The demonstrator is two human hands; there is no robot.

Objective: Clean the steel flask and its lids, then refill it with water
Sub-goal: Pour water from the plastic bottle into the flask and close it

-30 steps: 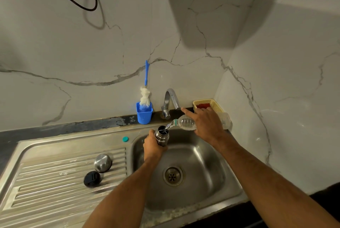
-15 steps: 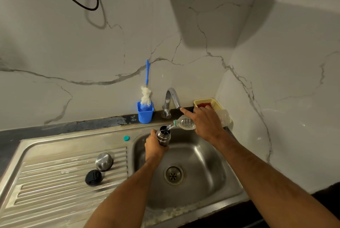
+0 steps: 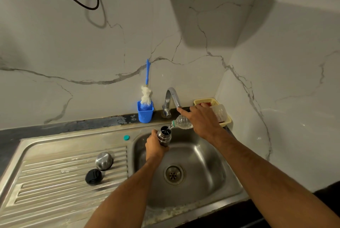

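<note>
Centre frame over the sink [image 3: 211, 187], left hand [image 3: 154, 147] wrapped round the flask [image 3: 164, 136], right hand [image 3: 203, 122] gripping the bottle [image 3: 182, 122], pouring: tip too steeply and water could overshoot that narrow mouth.

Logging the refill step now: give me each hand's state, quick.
Left hand: closed around the flask, held over the sink.
Right hand: closed on the tilted plastic bottle.

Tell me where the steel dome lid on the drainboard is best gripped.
Probably from above, fingers spanning the round sides of the steel dome lid. It sits dome-up on the ridged drainboard, apart from the black lid, so its sides look reachable.
</note>
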